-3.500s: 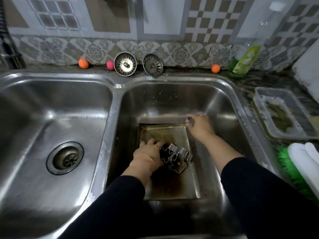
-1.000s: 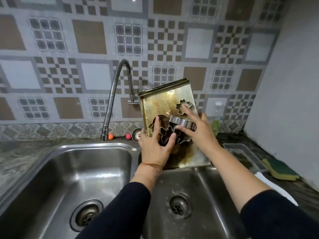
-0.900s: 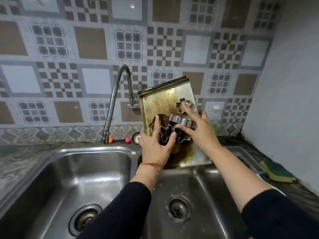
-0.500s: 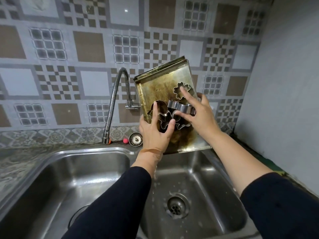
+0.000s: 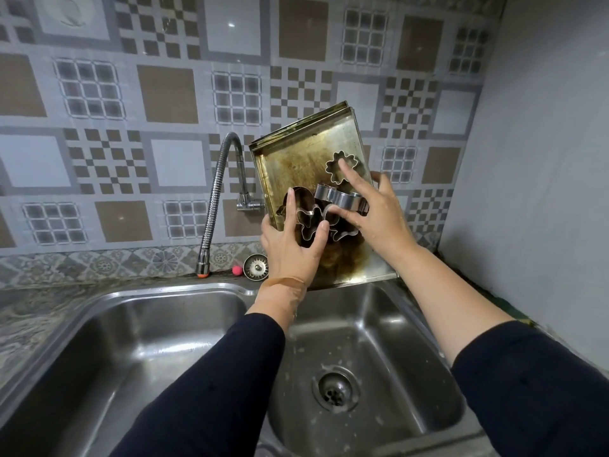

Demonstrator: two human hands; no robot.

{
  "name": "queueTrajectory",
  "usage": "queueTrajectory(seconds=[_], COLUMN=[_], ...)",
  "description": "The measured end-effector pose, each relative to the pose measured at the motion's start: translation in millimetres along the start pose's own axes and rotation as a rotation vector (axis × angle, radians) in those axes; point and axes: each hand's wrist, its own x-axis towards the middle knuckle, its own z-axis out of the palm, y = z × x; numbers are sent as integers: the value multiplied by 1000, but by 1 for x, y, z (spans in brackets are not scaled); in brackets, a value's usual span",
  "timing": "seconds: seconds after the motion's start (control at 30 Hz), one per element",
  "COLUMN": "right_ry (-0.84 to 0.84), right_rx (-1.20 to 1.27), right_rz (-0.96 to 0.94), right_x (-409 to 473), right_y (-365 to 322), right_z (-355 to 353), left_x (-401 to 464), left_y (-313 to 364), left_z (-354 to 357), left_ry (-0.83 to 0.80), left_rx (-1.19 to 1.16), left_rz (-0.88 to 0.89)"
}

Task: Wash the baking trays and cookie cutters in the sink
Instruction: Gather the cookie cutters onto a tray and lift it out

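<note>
Both hands hold a stack of baking trays (image 5: 306, 159) tipped near upright above the right basin (image 5: 379, 341) of the double sink. Left hand (image 5: 291, 247): fingers spread flat on the tray face, pinning a cluster of cookie cutters (image 5: 316, 222); thumb appears to hook the left tray edge. Right hand (image 5: 375, 214): index finger pressed on a flower-shaped cutter (image 5: 341, 166) higher up, other fingers curled round the tall cutter bands; a fingertip shows past the right tray edge, so it likely wraps behind.

Tray face is brown and stained, darkest toward the lower end.

Step, as judged: trays and cutters lifted clear of the basin, not yet scrubbed. Drops hang below the left wrist, so things are wet. Flexible faucet (image 5: 217, 199) sits over the left basin (image 5: 148, 341), not running.

Next move likely needs the stack set down or carried under water without letting the loose cutters slide off; pressure on them must hold while the tray tilts.

Hard to tell: how many trays are stacked (stepped edges at the top suggest two or more); exact cutter count and shapes under the hands; tray backs hidden. Drain strainer (image 5: 255, 266) half-hidden behind the left hand.
</note>
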Motion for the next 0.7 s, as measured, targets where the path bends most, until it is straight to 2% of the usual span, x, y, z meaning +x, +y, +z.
queueTrajectory(seconds=[0.23,0.43,0.7], right_ry=[-2,-69,-155], right_rx=[46,137,286], right_rz=[144,354,483], right_x=[-41,-104,-176], right_y=[5,28,11], right_z=[24,58,58], left_x=[-26,-74,-136], left_y=[-24,-54,-54], left_z=[-11,-18,-48], left_ry=[-76,-249,-360], left_rx=[153,330,495], left_rz=[-36,-189,-301])
